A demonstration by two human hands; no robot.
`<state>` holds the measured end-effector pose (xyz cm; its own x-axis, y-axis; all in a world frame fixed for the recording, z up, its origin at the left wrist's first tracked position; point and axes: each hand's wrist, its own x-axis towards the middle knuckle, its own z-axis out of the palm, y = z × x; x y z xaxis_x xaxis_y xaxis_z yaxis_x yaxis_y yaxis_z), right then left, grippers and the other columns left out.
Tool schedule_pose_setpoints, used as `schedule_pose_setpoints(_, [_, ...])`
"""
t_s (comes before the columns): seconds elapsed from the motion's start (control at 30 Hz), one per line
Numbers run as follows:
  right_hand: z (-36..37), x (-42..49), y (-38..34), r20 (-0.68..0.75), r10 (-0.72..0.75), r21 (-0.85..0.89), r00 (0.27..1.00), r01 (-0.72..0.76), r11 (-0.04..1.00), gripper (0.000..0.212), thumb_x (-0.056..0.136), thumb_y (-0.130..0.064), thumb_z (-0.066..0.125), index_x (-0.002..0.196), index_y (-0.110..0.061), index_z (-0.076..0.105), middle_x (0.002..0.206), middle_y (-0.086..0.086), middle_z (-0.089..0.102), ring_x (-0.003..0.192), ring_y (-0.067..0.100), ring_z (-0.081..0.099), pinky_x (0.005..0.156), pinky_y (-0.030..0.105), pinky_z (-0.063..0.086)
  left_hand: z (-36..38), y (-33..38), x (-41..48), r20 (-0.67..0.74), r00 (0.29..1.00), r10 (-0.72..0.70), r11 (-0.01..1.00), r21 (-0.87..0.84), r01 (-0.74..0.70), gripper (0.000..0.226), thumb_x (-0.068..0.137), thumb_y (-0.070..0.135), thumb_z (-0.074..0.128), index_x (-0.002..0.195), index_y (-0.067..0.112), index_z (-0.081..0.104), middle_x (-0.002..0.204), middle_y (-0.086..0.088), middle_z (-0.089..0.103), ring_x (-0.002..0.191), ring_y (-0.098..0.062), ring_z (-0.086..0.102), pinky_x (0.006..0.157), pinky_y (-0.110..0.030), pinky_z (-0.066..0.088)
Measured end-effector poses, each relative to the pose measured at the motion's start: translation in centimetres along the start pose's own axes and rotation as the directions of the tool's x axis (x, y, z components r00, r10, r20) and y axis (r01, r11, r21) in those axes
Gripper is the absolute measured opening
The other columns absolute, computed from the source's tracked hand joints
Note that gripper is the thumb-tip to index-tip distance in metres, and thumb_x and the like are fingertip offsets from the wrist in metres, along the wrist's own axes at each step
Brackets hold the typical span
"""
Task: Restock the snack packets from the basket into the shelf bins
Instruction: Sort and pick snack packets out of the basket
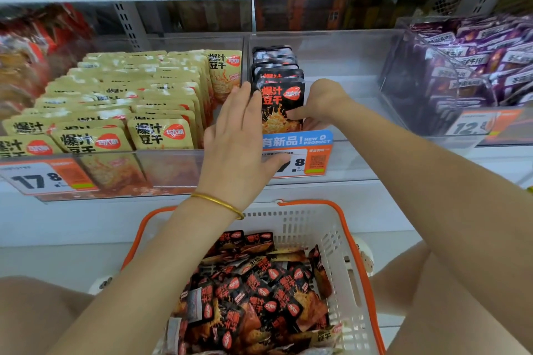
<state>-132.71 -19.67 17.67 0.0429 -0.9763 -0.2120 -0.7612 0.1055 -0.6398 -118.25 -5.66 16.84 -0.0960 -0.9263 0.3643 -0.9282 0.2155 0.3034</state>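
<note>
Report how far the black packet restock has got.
Done: a short row of black packets stands at the left of the clear bin. In hand: the right hand pinches the front packet while the left hand rests straight fingers against the row. Left: the basket holds a heap of loose packets, and most of the bin is bare.

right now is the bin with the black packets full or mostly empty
Mostly empty: one row of black packets stands upright against the left wall of the clear bin; the rest of its floor is bare.
</note>
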Motion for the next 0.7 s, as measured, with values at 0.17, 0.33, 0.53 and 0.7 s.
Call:
schedule_pose_setpoints(0.17, [-1.1,-0.6,0.3,-0.004,0.045,-0.001,0.999,-0.045,0.999,0.033,0.080,-0.031,0.074,0.084,-0.003,0.057,0.073,0.011,0.068,0.047,0.011,0.065,0.045,0.021,0.052,0.3,0.1,-0.2,-0.039,0.999,0.019,1.000,0.001,-0.019,0.091,0.082,0.045,0.065,0.151,0.012,0.014,0.159,-0.001,0.003,0.146,-0.015,-0.002,0.111,-0.044,0.020])
schedule_pose_setpoints(0.33, [-3.9,-6.2,-0.4,-0.270,-0.187,-0.035,0.944,0.185,0.982,0.035,0.081,-0.032,0.072,0.066,-0.002,0.062,0.067,0.010,0.070,0.042,0.008,0.058,0.052,0.022,0.055,0.8,-0.1,-2.1,-0.283,0.946,0.158,0.984,-0.034,-0.174,0.068,0.085,0.041,0.054,0.142,0.008,0.035,0.152,-0.010,0.029,0.142,-0.024,0.023,0.105,-0.040,0.026])
schedule_pose_setpoints(0.53, [0.3,-17.1,2.8,0.032,-0.276,0.234,0.961,0.261,0.936,0.036,0.079,-0.017,0.075,0.065,-0.011,0.043,0.055,0.011,0.064,0.036,0.010,0.054,0.036,0.021,0.044,4.2,-1.2,-8.9,-0.249,0.939,0.236,0.944,-0.173,-0.283,0.041,0.087,0.019,0.060,0.127,0.010,0.054,0.130,-0.005,0.053,0.124,-0.022,0.045,0.101,-0.034,0.031])
schedule_pose_setpoints(0.7, [10.9,-11.5,10.1,0.458,0.034,-0.032,0.888,-0.021,0.999,0.022,0.089,-0.013,0.062,0.071,-0.009,0.051,0.059,0.008,0.063,0.047,0.014,0.059,0.046,0.022,0.052,9.5,-4.8,-11.5,0.128,0.978,0.168,0.981,-0.118,-0.153,0.040,0.085,0.027,0.048,0.119,0.011,0.059,0.119,-0.006,0.060,0.114,-0.022,0.047,0.091,-0.044,0.043])
